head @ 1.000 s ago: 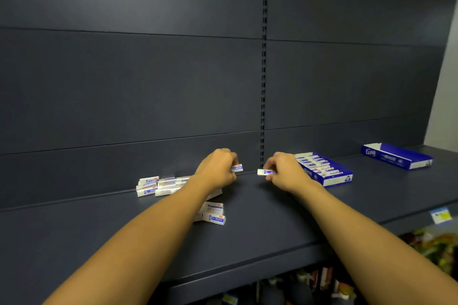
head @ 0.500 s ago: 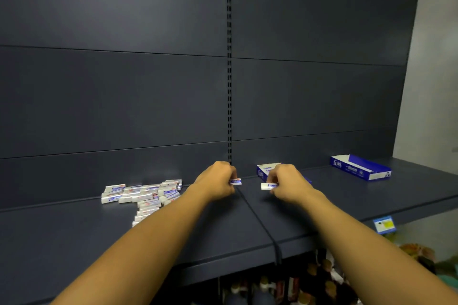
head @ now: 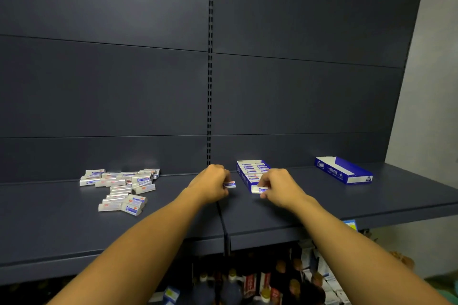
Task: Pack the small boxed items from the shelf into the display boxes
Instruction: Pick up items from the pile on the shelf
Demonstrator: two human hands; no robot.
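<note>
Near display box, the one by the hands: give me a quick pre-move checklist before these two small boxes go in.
1. Left hand grips a small box: ok.
2. Right hand pinches a second small box: ok.
3. Near display box open at the top, rows of items visible: ok.
4. Free slot left in it at the front end: cannot tell, the right hand covers that end.
5. Far display box open and apparently empty as a fallback: ok.
6. Loose pile still to pack on the shelf: not ok, many remain.
</note>
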